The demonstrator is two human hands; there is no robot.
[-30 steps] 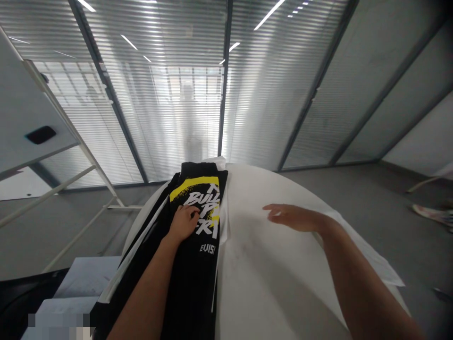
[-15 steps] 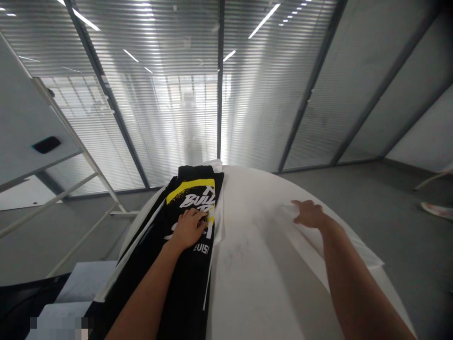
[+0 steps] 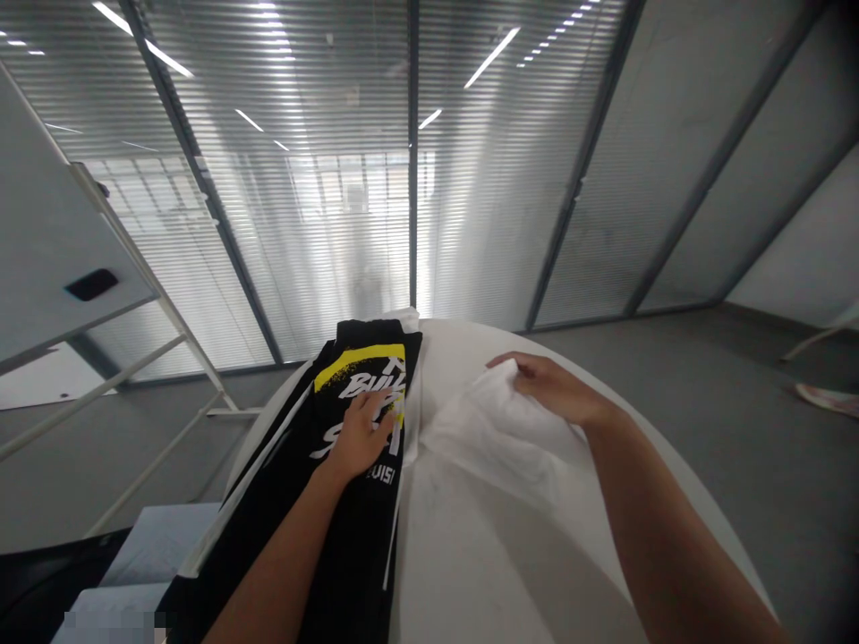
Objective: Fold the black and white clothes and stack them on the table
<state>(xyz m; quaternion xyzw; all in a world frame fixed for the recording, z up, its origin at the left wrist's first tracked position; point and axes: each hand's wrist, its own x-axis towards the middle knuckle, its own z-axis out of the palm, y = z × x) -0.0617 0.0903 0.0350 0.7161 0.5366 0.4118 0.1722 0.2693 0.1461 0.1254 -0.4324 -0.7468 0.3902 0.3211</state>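
On the white round table (image 3: 463, 344) lies a black garment (image 3: 355, 555), folded into a long strip, with a yellow and white lettered print (image 3: 359, 362). My left hand (image 3: 362, 438) rests on that print, palm down, its fingers stretched out. A thin, see-through white sheet (image 3: 503, 429) is bunched up right of the garment. My right hand (image 3: 550, 385) pinches its far edge and holds that part above the tabletop. Some white material (image 3: 406, 317) also shows under the garment's far end. I cannot tell whether the sheet is film or cloth.
A whiteboard (image 3: 40, 224) on a pale metal frame (image 3: 191, 344) stands at left, with a black eraser-like block (image 3: 92, 284) on it. Pale boxy shapes (image 3: 161, 541) are at lower left. Behind the table runs a glass partition with blinds (image 3: 335, 233).
My right hand has moved left toward the garment, drawing the white sheet up and over with it. The left hand stays on the print, and the garment lies as before.
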